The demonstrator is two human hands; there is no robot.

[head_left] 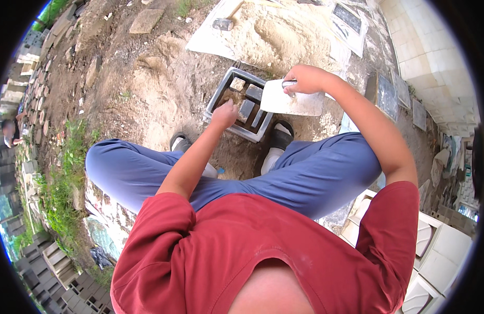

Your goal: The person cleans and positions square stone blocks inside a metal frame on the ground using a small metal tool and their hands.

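A grey rectangular block mould (246, 134) with dark blocks inside lies on the ground between my feet. My left hand (226, 113) is over its open top, fingers curled closed at the brown sandy material (231, 97) inside; whether they pinch anything is hidden. In my right hand (305, 78) is a flat whitish trowel (297, 104), gripped by its dark handle. Its blade reaches the mould's right rim and has a little sand on it. Beyond the mould lies a pale sand pile (286, 39).
A hammer (222, 24) rests on the white sheet (204, 43) at the sand's left edge. Flat framed panels (387, 98) lean at the right near a wall of pale blocks (430, 57). Stacked grey blocks (45, 280) stand at lower left. Another person (9, 133) is at the far left.
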